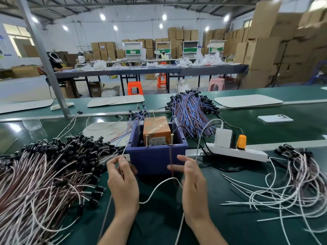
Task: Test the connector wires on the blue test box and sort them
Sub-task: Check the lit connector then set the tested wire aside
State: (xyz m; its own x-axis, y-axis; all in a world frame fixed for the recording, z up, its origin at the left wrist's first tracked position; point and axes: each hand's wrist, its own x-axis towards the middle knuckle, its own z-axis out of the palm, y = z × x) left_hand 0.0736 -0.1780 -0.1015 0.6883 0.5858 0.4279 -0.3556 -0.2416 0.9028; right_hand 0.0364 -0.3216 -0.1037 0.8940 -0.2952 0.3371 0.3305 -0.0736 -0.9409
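Two grips are closed by the blue box [155, 156]: my left grip [122, 181] pinches a white wire [124, 152], my right grip [193, 181] pinches a brown wire [171, 152].

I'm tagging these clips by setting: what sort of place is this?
Most likely a factory assembly hall: heaps of connector wires on a green conveyor belt, a blue test box, stacked cardboard cartons behind.

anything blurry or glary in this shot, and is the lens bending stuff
Head view: the index finger of the right hand is motion-blurred in front of the blue box; ceiling lamps leave glare on the green belt; wide-angle distortion tilts the cardboard boxes at right.
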